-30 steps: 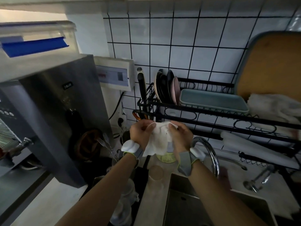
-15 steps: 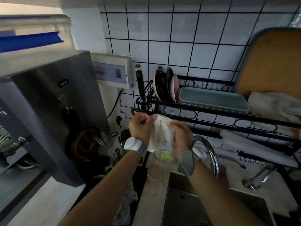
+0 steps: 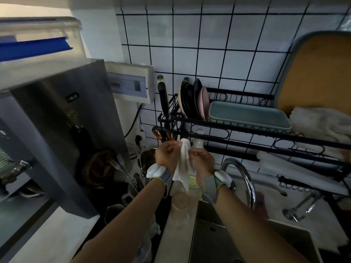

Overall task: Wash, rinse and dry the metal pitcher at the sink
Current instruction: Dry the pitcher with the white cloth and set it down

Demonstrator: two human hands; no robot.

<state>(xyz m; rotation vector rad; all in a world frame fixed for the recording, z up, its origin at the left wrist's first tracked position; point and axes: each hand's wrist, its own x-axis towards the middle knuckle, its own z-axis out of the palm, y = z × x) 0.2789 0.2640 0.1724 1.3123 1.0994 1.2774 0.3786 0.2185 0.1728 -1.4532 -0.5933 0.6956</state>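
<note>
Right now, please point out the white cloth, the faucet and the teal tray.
white cloth (image 3: 182,164), head view, on its hanging middle fold.
faucet (image 3: 245,174), head view, on its curved chrome spout.
teal tray (image 3: 248,115), head view, on its flat inside.

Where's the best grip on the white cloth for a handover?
Take the white cloth by its loose lower end, coming from below and in front. The left hand and right hand pinch its top, so the lower part hangs free between the wrists.

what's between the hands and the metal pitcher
Only the white cloth, bunched in both the left hand and the right hand. What looks like the metal pitcher sits just left of the left hand, with nothing else visible between.
</note>
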